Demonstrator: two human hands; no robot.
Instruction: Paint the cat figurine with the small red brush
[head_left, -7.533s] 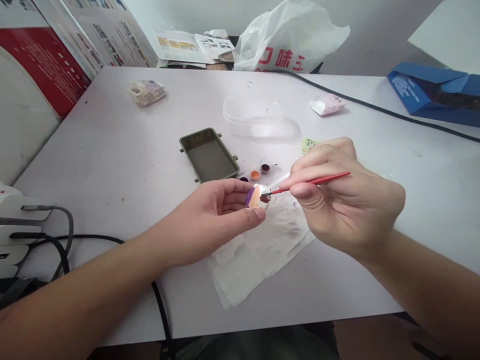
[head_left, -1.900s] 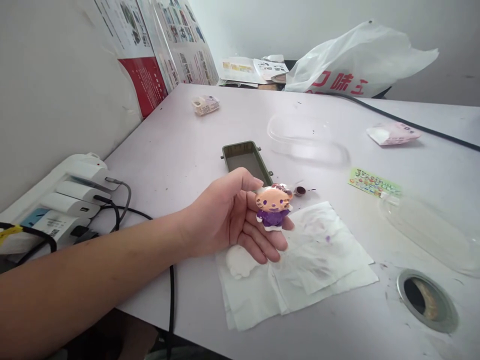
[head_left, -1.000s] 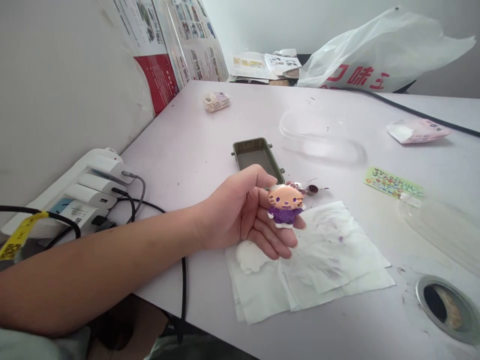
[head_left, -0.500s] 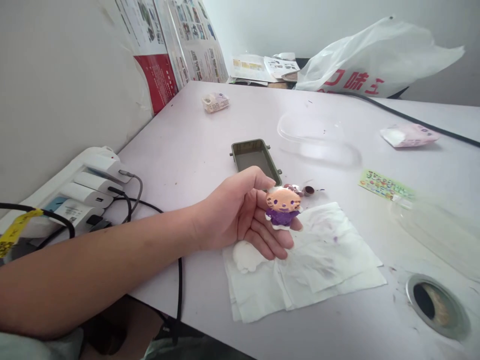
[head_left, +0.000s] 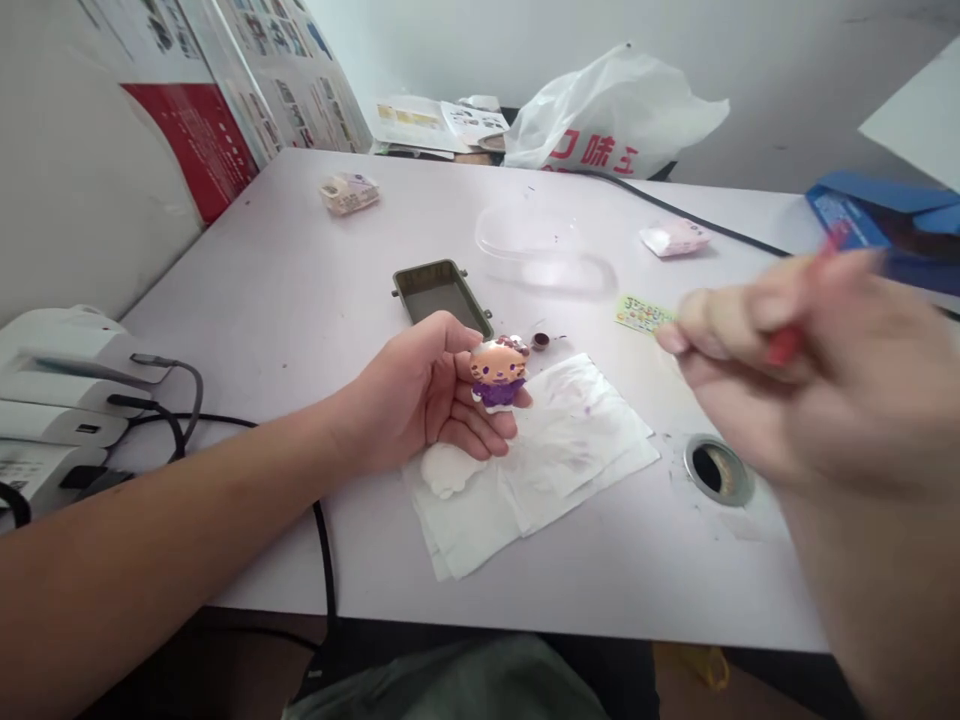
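My left hand (head_left: 442,400) is closed round a small painted cat figurine (head_left: 499,375) with an orange face and purple clothes, thumb at its upper edge and fingers beneath. It is held face up above stained white tissues (head_left: 577,440). A white unpainted piece (head_left: 448,470) lies on the tissues under my fingers. On the right, my right hand (head_left: 780,370) is in view, smeared by motion. Its fingers grip a slim red stick (head_left: 787,342) like a paintbrush handle; the tip cannot be made out. A little pot of dark paint (head_left: 539,341) stands just past the figurine.
An olive tray (head_left: 442,292) and a clear plastic shell (head_left: 547,255) lie beyond my left hand. A sticker sheet (head_left: 641,314) is partly behind my right fingers. A cable hole (head_left: 718,470) opens near the front edge. A power strip with cables (head_left: 82,390) lies left; a blue box (head_left: 862,220) right.
My right hand has come into view from the right with the red stick. The view has swung right, so the scene sits further left. The left hand still holds the figurine.
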